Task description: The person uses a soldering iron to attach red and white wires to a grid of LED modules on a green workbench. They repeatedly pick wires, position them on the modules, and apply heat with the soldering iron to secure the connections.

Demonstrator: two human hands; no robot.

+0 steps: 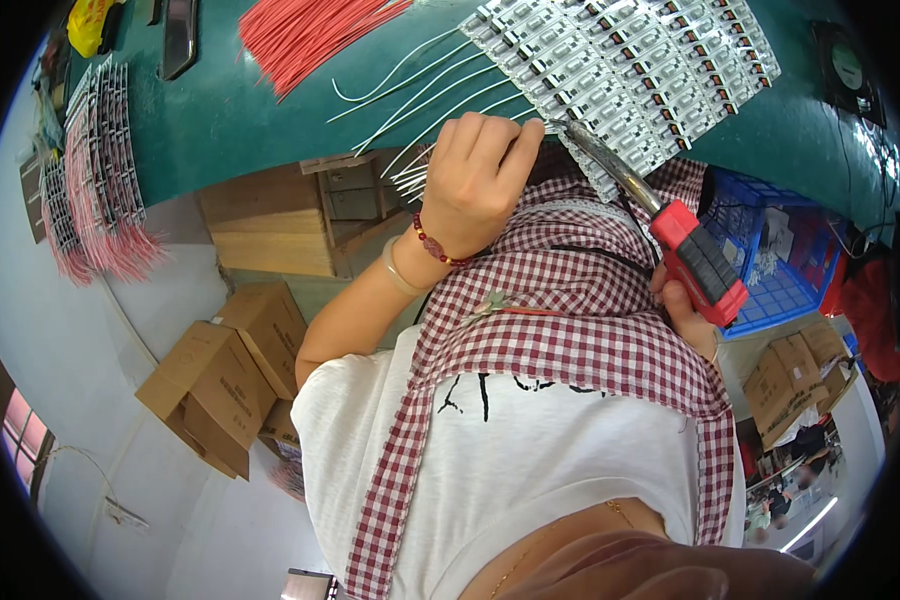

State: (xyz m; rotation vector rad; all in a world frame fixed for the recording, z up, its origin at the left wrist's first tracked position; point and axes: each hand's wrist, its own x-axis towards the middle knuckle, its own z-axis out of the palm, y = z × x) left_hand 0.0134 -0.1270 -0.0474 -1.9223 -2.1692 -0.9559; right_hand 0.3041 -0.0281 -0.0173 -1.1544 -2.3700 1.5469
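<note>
My left hand (475,180) is closed around a small bundle of white wires (410,178), whose stripped ends stick out to the left at the edge of the green table (250,110). My right hand (686,312) grips the red and black handle of a soldering iron (700,262). Its metal shaft runs up and left, and the tip sits beside my left fingers at the near edge of a sheet of small white circuit boards (620,65). More loose white wires (420,85) lie on the table just beyond my left hand.
A fan of red wires (305,35) lies at the back of the table. Boards with red wires attached (95,180) are stacked at the left edge. A blue crate (770,265) stands right, below the table, with cardboard boxes (220,380) on the floor and a wooden drawer unit (280,225) under the table.
</note>
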